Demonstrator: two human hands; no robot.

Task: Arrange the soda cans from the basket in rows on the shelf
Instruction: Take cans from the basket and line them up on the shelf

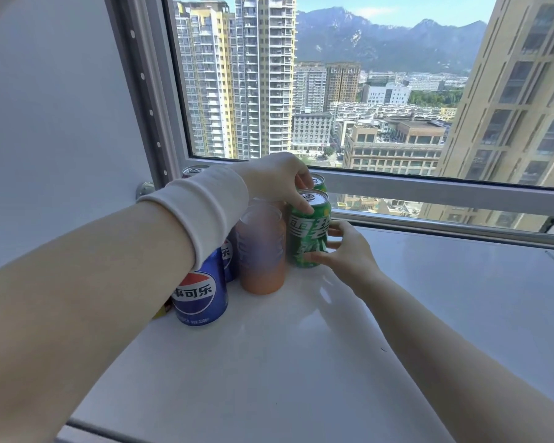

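A green soda can [307,231] stands upright on the white shelf [301,346] near the window. My left hand [275,180] reaches over from the left and grips its top rim with fingertips. My right hand [346,251] holds its right side low down, fingers curled around it. Behind it stands a second green can [319,182]. To the left sit an orange blurred can [261,251], a blue cola can [202,295], another blue can [229,257] behind it, and a can top [194,170] at the back. The basket is out of view.
The window frame [429,190] runs along the shelf's back edge, and a white wall [61,123] bounds the left. Bare shelf surface stretches right and toward me. A small yellow object [160,310] peeks out under my left forearm.
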